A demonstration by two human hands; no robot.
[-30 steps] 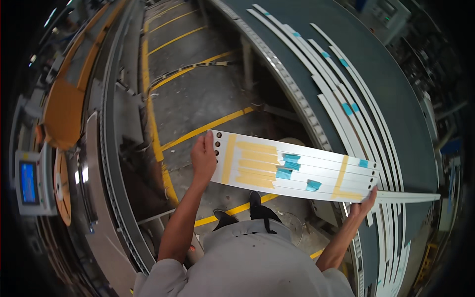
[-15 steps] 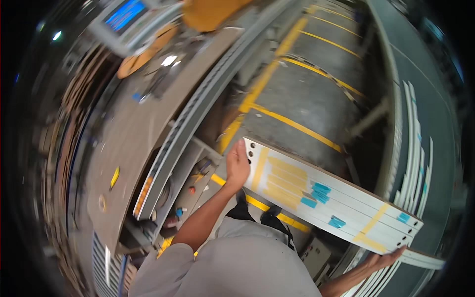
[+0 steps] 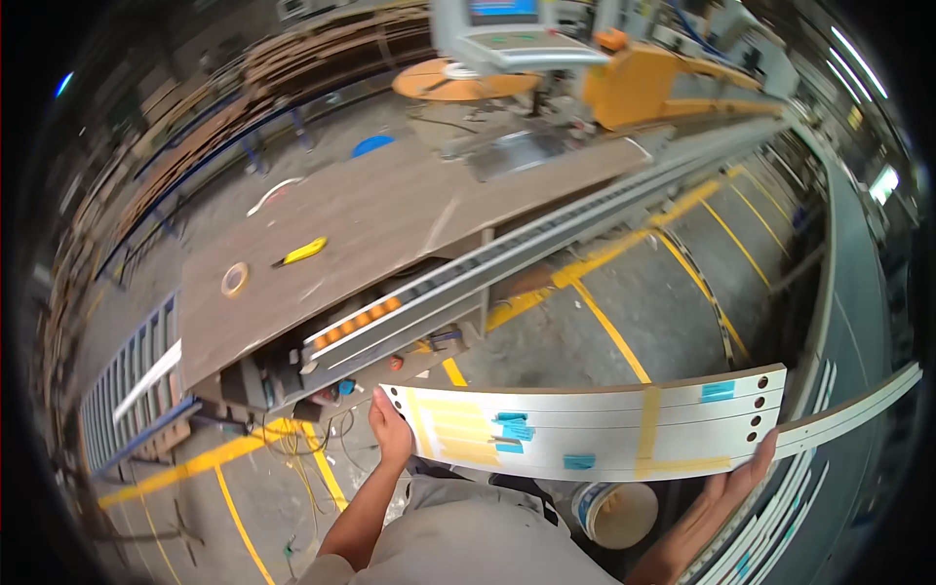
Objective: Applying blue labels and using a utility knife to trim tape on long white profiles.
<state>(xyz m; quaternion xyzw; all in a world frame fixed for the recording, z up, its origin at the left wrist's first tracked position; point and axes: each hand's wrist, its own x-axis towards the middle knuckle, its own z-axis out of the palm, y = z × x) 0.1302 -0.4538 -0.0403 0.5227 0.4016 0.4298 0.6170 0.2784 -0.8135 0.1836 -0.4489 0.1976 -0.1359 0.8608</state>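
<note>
Between my two hands is a white panel (image 3: 556,439) of strips lying side by side, with dark round holes at both ends and pieces of yellow and blue tape on its face. My left hand (image 3: 392,431) grips its left end, the thumb at the upper corner. At the lower right corner, my right hand (image 3: 743,475) is closed on the panel, with most of its fingers hidden beneath. A narrow white strip (image 3: 853,403) juts out to the right beyond that hand; whether the hand holds it too I cannot tell.
On the brown worktable (image 3: 390,258) lie a yellow utility knife (image 3: 304,252) and a tape roll (image 3: 234,280). A roller rail (image 3: 468,278) runs along its edge. More white strips (image 3: 770,526) lie on the green conveyor (image 3: 853,322) at right. A bucket (image 3: 624,515) stands below the panel.
My view has turned left toward the worktable. The panel, still held at both ends, has gone from a steep slant to nearly level in view.
</note>
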